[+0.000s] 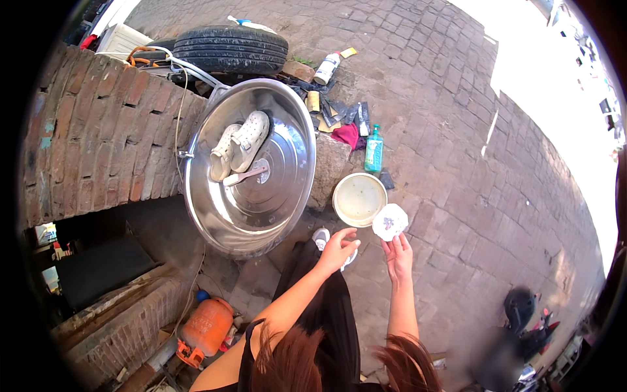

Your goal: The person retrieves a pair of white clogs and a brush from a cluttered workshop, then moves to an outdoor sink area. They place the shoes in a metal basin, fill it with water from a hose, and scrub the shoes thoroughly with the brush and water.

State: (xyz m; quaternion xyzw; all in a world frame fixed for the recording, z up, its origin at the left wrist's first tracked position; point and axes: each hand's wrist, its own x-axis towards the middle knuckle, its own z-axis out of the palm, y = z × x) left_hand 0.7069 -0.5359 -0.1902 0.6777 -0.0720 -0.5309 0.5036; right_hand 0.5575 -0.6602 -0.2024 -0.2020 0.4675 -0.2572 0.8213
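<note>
My right hand (398, 251) holds a small white bowl (390, 221) with a purplish print by its near edge, over the right rim of a pale bucket (336, 196). What the bucket holds is hard to make out. Just short of the bucket, my left hand (339, 247) hovers with its fingers loosely bent and apart, nothing in them. To the left, a large shiny metal basin (287, 157) contains a pair of off-white clogs (250, 140) and a light-handled brush (241, 176). A green bottle (373, 150) stands beyond the bucket.
A brick wall (98, 137) borders the basin on the left. Behind lie a tyre (228, 49), a white bottle (326, 68) and a dark red cloth (346, 134). An orange gas cylinder (206, 326) is near my left side. Brick paving (457, 163) extends right.
</note>
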